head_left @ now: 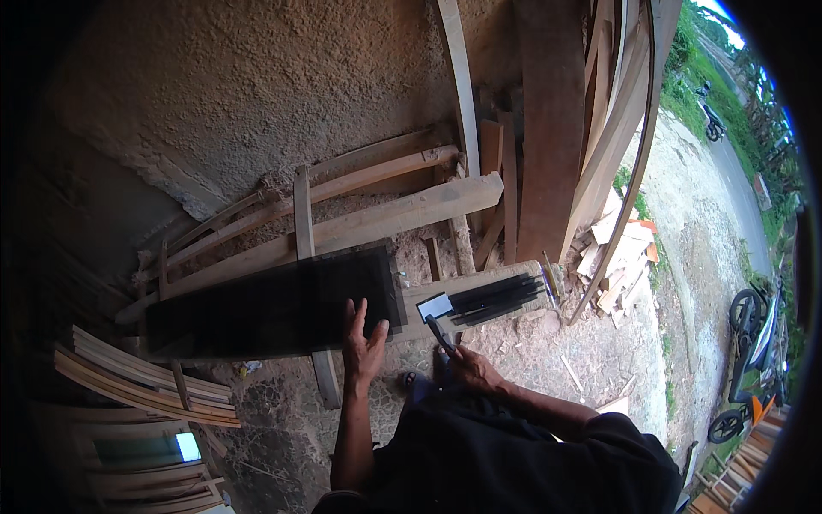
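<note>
A large dark panel, which looks like black mesh or screen [257, 304], lies along the wooden bench. Over its right end is my left hand [363, 347], fingers spread, holding nothing; whether it touches the panel I cannot tell. My right hand [475, 370] is closed around the handle of a dark hand tool [442, 336], whose exact kind I cannot make out. The tool's far end is beside a small white rectangular piece [434, 307] on the bench. Right of that piece, several thin black strips [497, 300] lie bunched on the bench plank [411, 324].
Behind the bench are a thick timber beam [411, 206] and a rough wall [257, 94]. Tall boards [548, 128] lean at the right, beside a pile of offcuts [621, 265]. Curved wood strips [145, 377] are stacked at left. A motorcycle [753, 360] stands outside.
</note>
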A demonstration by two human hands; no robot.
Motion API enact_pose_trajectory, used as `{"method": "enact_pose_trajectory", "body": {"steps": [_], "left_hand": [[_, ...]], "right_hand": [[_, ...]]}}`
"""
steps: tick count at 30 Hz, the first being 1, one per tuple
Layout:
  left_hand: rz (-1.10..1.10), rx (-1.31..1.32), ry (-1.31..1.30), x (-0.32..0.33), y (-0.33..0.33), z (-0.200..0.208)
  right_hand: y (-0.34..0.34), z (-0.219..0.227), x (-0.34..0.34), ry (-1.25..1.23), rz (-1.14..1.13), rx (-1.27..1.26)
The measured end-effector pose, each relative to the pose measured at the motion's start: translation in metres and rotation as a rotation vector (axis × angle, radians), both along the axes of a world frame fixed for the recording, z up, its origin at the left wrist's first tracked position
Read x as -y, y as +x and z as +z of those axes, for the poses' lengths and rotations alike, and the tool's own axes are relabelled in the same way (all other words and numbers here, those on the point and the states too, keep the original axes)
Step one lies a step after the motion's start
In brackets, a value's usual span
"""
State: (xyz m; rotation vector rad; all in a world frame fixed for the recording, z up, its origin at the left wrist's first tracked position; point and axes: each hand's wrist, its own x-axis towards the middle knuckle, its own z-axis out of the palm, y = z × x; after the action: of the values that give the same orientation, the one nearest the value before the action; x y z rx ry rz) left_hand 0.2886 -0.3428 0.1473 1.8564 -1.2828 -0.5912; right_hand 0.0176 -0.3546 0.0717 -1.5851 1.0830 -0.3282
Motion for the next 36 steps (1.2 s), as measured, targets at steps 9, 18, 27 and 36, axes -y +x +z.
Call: {"method": "enact_pose_trajectory", "body": {"steps": [9,18,27,36], "left_hand": [[-0.025,-1.200,0.138,-0.073,-0.060,-0.041],[0.314,-1.353,-0.054,-0.081,-0.038,-0.042],[0.706,-1.320,-0.311,-0.130,-0.058,-0.012],[0.865,-1.269,-0.977,-0.159,-0.123,0.032]], "right_hand": [[0.059,0.038,-0.020,-0.177,0.225,0.106],[0.106,0.039,-0.004,-0.433,0.601,0.274],[0.083,0.142,0.058,-0.399,0.717,0.123],[0.080,0.217,0.171,-0.166,0.688,0.429]]}}
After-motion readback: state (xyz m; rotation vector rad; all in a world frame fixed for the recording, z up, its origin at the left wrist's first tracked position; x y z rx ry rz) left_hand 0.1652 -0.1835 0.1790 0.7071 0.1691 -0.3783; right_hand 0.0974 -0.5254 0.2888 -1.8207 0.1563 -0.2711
